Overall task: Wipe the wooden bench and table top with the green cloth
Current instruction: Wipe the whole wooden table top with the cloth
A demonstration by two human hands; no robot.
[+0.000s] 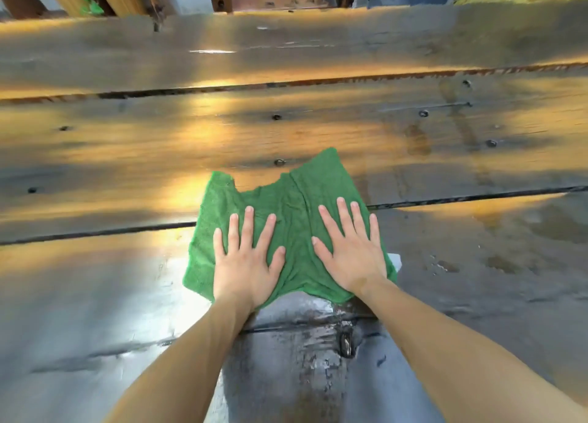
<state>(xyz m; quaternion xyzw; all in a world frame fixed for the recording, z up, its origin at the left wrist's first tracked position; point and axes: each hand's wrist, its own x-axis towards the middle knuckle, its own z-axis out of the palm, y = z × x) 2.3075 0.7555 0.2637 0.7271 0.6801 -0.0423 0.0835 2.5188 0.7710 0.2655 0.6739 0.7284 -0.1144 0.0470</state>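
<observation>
Green cloth [292, 200] under flat hands

Two bare forearms reach forward from the bottom of the frame, side by side and slightly converging. The left hand [246, 260] lies palm down with fingers straight and spread, thumb angled out to the right. The right hand [350, 247] mirrors it, flat and splayed, thumb pointing left. Both wrists are level, and the hands sit near each other without touching.
</observation>
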